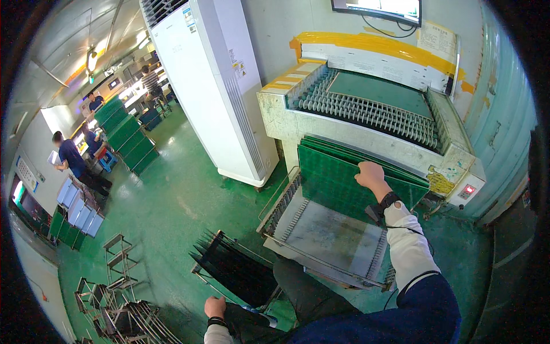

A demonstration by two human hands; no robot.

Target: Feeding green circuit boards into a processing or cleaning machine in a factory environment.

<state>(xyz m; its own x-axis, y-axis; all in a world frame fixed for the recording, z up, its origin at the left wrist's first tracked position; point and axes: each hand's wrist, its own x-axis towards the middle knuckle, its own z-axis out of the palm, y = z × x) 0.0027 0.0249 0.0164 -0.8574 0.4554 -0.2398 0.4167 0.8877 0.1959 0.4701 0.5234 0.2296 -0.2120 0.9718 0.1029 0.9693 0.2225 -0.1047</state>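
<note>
My right hand (371, 175) is closed at the upper edge of the front green panel (326, 175), which looks like a circuit board. Its fingertips are hidden, so what they pinch, if anything, does not show. Several such panels lean close together in a wire-sided rack (344, 229) with a grey base and rows of slots. Down at the lower left, my left hand (215, 308) makes a fist beside my leg, with nothing seen in it. Near that hand stands a rack of thin black panels (235, 269).
Behind the panels stands a roller conveyor machine (366, 109) carrying a green board (378, 92). A tall white cabinet-like unit (209, 86) rises left of it. Empty metal frames (120, 309) crowd the lower left. Stacked green panels (126, 135) and several people (80, 155) are farther back.
</note>
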